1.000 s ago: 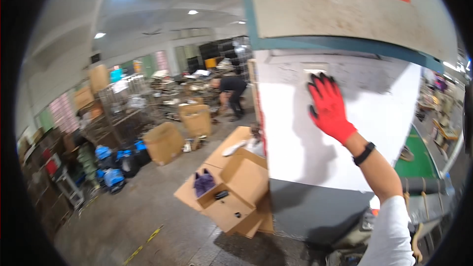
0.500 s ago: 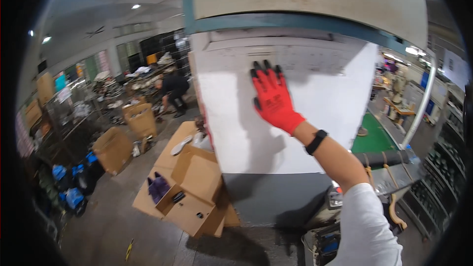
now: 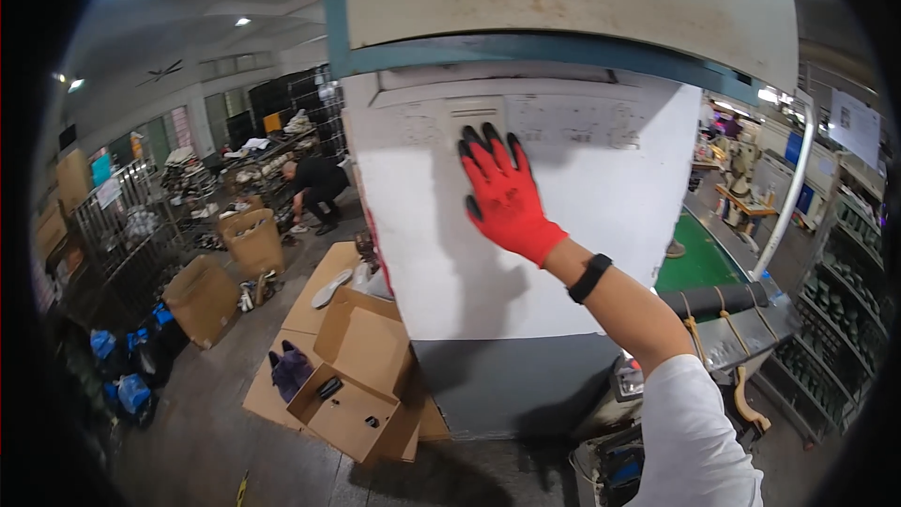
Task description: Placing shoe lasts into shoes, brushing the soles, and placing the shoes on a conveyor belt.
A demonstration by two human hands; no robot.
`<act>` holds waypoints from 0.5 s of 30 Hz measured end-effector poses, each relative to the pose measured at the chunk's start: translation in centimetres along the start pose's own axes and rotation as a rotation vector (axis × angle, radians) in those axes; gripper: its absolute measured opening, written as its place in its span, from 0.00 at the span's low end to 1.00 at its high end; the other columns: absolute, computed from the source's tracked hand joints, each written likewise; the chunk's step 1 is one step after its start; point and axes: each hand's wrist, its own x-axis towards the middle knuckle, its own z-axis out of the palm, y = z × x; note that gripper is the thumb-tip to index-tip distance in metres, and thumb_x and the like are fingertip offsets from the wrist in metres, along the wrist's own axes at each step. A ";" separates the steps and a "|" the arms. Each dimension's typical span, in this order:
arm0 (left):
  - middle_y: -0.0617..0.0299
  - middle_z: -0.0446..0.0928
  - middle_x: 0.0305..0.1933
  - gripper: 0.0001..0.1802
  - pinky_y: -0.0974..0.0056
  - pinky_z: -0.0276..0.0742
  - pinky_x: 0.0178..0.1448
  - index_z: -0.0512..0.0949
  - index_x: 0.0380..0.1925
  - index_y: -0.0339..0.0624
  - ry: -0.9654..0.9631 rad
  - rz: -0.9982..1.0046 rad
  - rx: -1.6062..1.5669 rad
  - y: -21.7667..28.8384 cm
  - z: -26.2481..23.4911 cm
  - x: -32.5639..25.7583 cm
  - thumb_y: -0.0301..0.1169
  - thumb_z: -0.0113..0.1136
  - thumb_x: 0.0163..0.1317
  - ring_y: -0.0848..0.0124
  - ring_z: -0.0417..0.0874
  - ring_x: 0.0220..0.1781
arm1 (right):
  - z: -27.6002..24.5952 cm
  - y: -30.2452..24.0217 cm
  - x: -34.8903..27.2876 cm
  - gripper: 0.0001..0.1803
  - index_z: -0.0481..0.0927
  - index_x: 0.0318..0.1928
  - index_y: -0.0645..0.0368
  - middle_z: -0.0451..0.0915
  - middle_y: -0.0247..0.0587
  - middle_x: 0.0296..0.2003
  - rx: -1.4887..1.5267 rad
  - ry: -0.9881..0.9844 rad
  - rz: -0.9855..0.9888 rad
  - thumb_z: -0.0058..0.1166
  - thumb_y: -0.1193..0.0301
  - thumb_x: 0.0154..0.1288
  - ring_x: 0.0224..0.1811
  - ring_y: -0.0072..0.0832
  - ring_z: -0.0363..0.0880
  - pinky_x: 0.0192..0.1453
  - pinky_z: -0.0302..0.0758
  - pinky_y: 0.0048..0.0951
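Observation:
My right hand [image 3: 510, 204] wears a red work glove with black fingertips and a black band sits on its wrist. It rests palm-first against the white front panel [image 3: 582, 244] of a large machine, fingers stretched out and slightly apart, thumb to the left. Nothing shows in its grasp. Just above the fingertips is a small pale plate [image 3: 476, 111] with slot-like lines. Beside it runs a strip of faint printed diagrams [image 3: 577, 122]. Above the panel lies a blue-green frame bar [image 3: 526, 47]. My left hand is out of view.
An open cardboard box [image 3: 352, 413] with small black items stands left of the machine, near a purple item [image 3: 291, 369] and a white shoe sole [image 3: 331, 287]. A green conveyor belt [image 3: 699, 258] and shoe racks [image 3: 835, 310] lie right. Another person [image 3: 319, 190] bends down far left.
My view has shifted slightly, so the machine and boxes sit a little further left and lower. My right hand stays on the panel at about the same spot.

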 end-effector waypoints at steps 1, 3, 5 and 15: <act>0.51 0.79 0.63 0.24 0.58 0.71 0.69 0.76 0.62 0.33 0.049 0.002 -0.021 0.9 0.0 -0.8 0.37 0.58 0.72 0.60 0.77 0.65 | 0.7 -0.3 0.1 0.34 0.70 0.66 0.65 0.64 0.56 0.70 0.007 -0.015 -0.021 0.56 0.69 0.57 0.76 0.53 0.56 0.80 0.48 0.60; 0.48 0.81 0.60 0.26 0.58 0.73 0.66 0.76 0.62 0.34 0.044 -0.077 -0.100 1.8 0.5 -2.8 0.42 0.58 0.72 0.59 0.79 0.63 | 3.5 -0.9 -0.3 0.39 0.65 0.70 0.67 0.58 0.59 0.75 0.121 0.098 0.015 0.52 0.75 0.55 0.76 0.55 0.57 0.80 0.49 0.60; 0.45 0.83 0.54 0.29 0.56 0.77 0.60 0.76 0.62 0.36 0.047 -0.081 0.335 -0.5 0.0 -3.2 0.47 0.58 0.71 0.58 0.83 0.58 | 5.4 -1.1 -1.2 0.45 0.59 0.75 0.67 0.55 0.62 0.76 0.046 0.079 0.050 0.51 0.78 0.52 0.79 0.59 0.51 0.82 0.46 0.56; 0.44 0.79 0.39 0.25 0.48 0.75 0.44 0.79 0.46 0.41 0.262 0.267 0.366 -5.1 0.4 -2.5 0.54 0.56 0.70 0.50 0.79 0.40 | 1.1 -1.2 -1.0 0.41 0.62 0.73 0.64 0.62 0.55 0.72 -0.050 0.180 0.054 0.54 0.82 0.55 0.79 0.55 0.51 0.82 0.46 0.56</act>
